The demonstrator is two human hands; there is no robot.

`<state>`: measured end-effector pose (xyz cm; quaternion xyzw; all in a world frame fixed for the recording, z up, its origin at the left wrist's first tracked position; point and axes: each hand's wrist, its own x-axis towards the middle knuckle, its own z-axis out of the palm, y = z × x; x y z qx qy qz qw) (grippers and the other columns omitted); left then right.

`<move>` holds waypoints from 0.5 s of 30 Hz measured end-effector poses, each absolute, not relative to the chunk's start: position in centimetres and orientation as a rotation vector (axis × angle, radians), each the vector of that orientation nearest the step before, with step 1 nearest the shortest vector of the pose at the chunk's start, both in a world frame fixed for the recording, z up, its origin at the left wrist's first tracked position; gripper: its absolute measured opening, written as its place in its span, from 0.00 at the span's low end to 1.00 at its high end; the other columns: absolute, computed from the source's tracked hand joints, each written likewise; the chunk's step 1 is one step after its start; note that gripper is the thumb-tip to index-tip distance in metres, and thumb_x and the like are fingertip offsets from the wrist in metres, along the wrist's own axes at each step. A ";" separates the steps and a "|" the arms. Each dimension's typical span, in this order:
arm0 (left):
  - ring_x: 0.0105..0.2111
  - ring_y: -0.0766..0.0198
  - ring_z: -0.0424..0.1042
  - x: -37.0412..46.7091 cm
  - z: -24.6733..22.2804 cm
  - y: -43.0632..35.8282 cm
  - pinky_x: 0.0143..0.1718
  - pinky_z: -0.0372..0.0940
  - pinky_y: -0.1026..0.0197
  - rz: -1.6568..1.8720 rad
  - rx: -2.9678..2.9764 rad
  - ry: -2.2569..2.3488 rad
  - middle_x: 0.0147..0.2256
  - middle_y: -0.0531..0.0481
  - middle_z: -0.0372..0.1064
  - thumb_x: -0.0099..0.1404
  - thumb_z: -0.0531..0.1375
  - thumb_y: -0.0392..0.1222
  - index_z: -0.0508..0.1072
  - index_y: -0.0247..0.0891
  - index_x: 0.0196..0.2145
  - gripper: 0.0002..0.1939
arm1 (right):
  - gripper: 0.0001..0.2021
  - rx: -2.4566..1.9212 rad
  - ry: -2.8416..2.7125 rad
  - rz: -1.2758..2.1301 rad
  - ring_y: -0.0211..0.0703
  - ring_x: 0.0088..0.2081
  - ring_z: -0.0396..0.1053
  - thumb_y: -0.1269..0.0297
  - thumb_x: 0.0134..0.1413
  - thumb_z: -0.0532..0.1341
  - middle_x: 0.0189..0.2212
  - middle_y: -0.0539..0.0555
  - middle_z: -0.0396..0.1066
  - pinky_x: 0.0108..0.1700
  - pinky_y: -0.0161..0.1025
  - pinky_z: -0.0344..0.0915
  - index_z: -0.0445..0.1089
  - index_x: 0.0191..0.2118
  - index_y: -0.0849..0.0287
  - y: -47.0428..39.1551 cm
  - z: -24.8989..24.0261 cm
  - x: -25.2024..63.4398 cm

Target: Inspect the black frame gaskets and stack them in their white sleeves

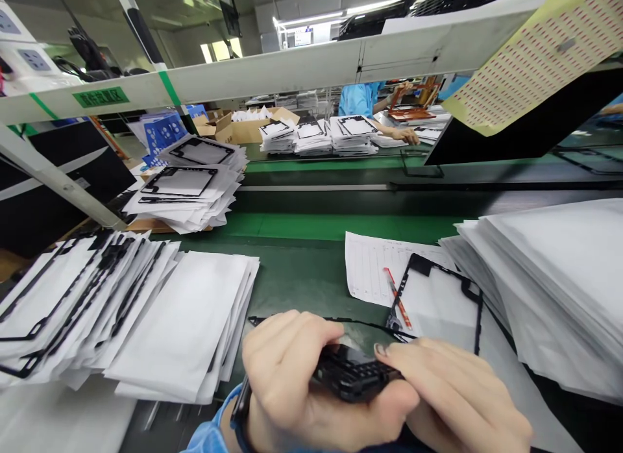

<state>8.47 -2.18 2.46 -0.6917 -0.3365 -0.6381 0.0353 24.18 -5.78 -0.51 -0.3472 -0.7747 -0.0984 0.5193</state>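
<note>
Close to me, a thin black plastic frame (357, 373) is held between both hands, its thick end facing me and its narrow far edge reaching out beyond my fingers. My left hand (292, 375) is wrapped round the left part of it. On the right end, my right hand (452, 391) presses with thumb and fingers. The palms hide much of the frame. Just beyond my right hand lies another black frame (413, 281) on a white sheet, with a red pen (398, 298) and a printed paper form (365, 268) beside it.
White sleeves (189, 317) lie stacked at left, next to sleeves layered with black frames (97, 291). A further pile (185, 200) stands behind. At right is a tall white stack (559, 284). A shelf beam (292, 57) crosses above; a co-worker's blue sleeve (357, 101) shows beyond.
</note>
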 end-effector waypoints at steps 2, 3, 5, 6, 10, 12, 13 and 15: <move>0.17 0.69 0.63 8.4 2.7 -2.2 0.21 0.58 0.65 -1.950 -2.122 -1.050 0.18 0.53 0.64 0.64 0.60 0.55 0.66 0.35 0.28 0.19 | 0.08 -0.768 -1.827 -0.289 0.42 0.24 0.66 0.78 0.59 0.56 0.27 0.58 0.72 0.23 0.39 0.60 0.71 0.42 0.67 -5.3 -0.7 24.2; 0.17 0.69 0.62 8.4 2.8 -2.3 0.20 0.58 0.65 -1.946 -2.122 -1.052 0.17 0.54 0.63 0.65 0.59 0.55 0.66 0.36 0.27 0.19 | 0.08 -0.746 -1.817 -0.306 0.41 0.23 0.66 0.78 0.59 0.57 0.27 0.58 0.72 0.23 0.38 0.59 0.71 0.41 0.68 -5.0 -0.7 24.1; 0.16 0.69 0.61 8.2 3.1 -2.3 0.20 0.57 0.65 -1.934 -2.134 -1.051 0.16 0.53 0.61 0.66 0.57 0.53 0.65 0.36 0.26 0.19 | 0.07 -0.720 -1.815 -0.326 0.40 0.23 0.66 0.77 0.60 0.57 0.27 0.58 0.72 0.22 0.38 0.59 0.72 0.40 0.68 -4.8 -0.6 24.1; 0.16 0.69 0.61 8.2 3.2 -2.3 0.20 0.57 0.65 -1.921 -2.149 -1.055 0.16 0.53 0.62 0.67 0.57 0.52 0.65 0.36 0.25 0.19 | 0.07 -0.746 -1.833 -0.308 0.40 0.23 0.66 0.78 0.60 0.57 0.27 0.58 0.72 0.23 0.38 0.60 0.71 0.41 0.67 -4.9 -0.5 24.1; 0.16 0.69 0.61 7.9 3.5 -2.4 0.19 0.55 0.64 -1.895 -2.220 -1.075 0.16 0.51 0.62 0.68 0.54 0.51 0.66 0.35 0.25 0.19 | 0.07 -0.858 -1.878 -0.235 0.41 0.26 0.69 0.80 0.62 0.56 0.28 0.58 0.73 0.26 0.38 0.64 0.69 0.41 0.66 -5.4 0.0 23.9; 0.16 0.69 0.61 7.8 3.3 -2.5 0.20 0.55 0.64 -1.916 -2.244 -1.077 0.16 0.52 0.61 0.69 0.53 0.50 0.66 0.35 0.25 0.19 | 0.07 -0.828 -1.861 -0.278 0.41 0.26 0.70 0.79 0.62 0.55 0.27 0.58 0.73 0.27 0.37 0.65 0.69 0.40 0.66 -5.4 0.1 23.7; 0.17 0.69 0.62 7.6 3.1 -2.5 0.20 0.55 0.64 -1.933 -2.260 -1.079 0.17 0.52 0.61 0.70 0.52 0.49 0.66 0.35 0.25 0.19 | 0.06 -0.794 -1.853 -0.305 0.40 0.25 0.70 0.79 0.63 0.55 0.27 0.57 0.73 0.26 0.36 0.66 0.69 0.40 0.66 -5.3 0.1 23.6; 0.19 0.68 0.64 7.3 2.6 -2.4 0.22 0.57 0.64 -1.956 -2.308 -1.097 0.18 0.51 0.62 0.70 0.50 0.47 0.67 0.34 0.26 0.19 | 0.07 -0.755 -1.860 -0.323 0.39 0.25 0.71 0.79 0.63 0.55 0.27 0.57 0.73 0.27 0.35 0.67 0.69 0.39 0.66 -4.9 0.2 23.5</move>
